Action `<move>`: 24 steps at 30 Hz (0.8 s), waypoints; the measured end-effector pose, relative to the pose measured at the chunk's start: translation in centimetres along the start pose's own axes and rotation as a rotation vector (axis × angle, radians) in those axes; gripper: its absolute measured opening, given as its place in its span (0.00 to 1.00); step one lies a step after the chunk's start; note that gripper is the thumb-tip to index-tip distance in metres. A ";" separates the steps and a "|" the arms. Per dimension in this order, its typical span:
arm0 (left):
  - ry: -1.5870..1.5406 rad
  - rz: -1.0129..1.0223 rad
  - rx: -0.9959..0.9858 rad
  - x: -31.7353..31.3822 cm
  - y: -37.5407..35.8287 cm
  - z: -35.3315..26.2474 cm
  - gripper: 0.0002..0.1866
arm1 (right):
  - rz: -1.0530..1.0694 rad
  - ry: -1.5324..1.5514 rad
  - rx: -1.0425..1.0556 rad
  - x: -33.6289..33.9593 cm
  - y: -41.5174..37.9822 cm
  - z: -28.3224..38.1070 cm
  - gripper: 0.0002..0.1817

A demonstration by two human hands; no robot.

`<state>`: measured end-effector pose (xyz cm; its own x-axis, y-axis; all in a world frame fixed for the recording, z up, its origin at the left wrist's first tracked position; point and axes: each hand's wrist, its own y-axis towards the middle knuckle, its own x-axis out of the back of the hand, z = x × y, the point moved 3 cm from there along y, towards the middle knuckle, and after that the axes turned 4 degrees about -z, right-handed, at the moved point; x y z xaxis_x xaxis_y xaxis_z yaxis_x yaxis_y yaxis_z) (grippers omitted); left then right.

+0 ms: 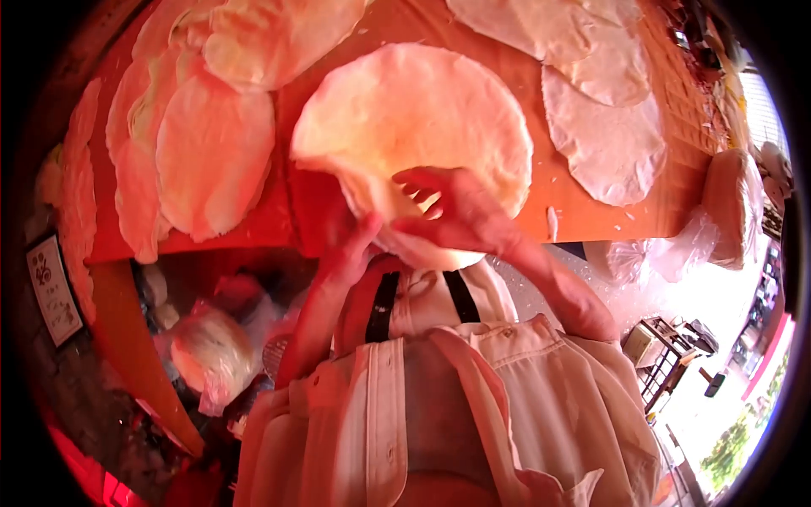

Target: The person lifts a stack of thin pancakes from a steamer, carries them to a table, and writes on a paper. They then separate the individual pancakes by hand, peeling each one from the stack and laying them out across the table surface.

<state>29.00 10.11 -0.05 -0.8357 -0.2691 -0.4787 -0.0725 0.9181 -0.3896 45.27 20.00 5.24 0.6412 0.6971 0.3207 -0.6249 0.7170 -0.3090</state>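
Note:
A large, round, pale flatbread [422, 101] lies in front of me at the middle of the table edge, its near side lifted and folded toward my body. My left hand [342, 258] grips this near edge at the left, thumb on top and fingers mostly hidden in shadow. Over the near part of the bread, my right hand [460, 211] is curled, with thumb and fingers closing on the bread's folded edge. A small gap shows between its thumb and fingertips, where pale bread is visible.
More thin flatbreads [215, 152] overlap at the left of the orange-red table [591, 221], and others [604, 144] lie at the right. Plastic bags [215, 355] are below the table at left. A clear bag [684, 245] hangs by the right edge. A framed sign [54, 290] stands far left.

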 end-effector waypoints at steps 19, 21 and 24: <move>-0.034 -0.290 0.032 1.9 -0.4 0.4 0.19 | -0.232 -0.299 0.132 -5.6 0.5 -2.4 0.16; -0.101 -0.284 0.024 3.5 -0.8 1.5 0.20 | -0.321 -0.257 0.249 -5.9 0.2 -1.9 0.17; 0.525 -0.073 -0.279 7.9 -0.9 4.1 0.22 | -0.292 -0.526 0.292 -7.1 0.1 -1.9 0.15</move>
<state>24.71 6.00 -6.70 -0.9752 -0.2200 0.0224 -0.2209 0.9634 -0.1517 41.54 15.11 1.25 0.5462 0.3273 0.7711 -0.6007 0.7945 0.0883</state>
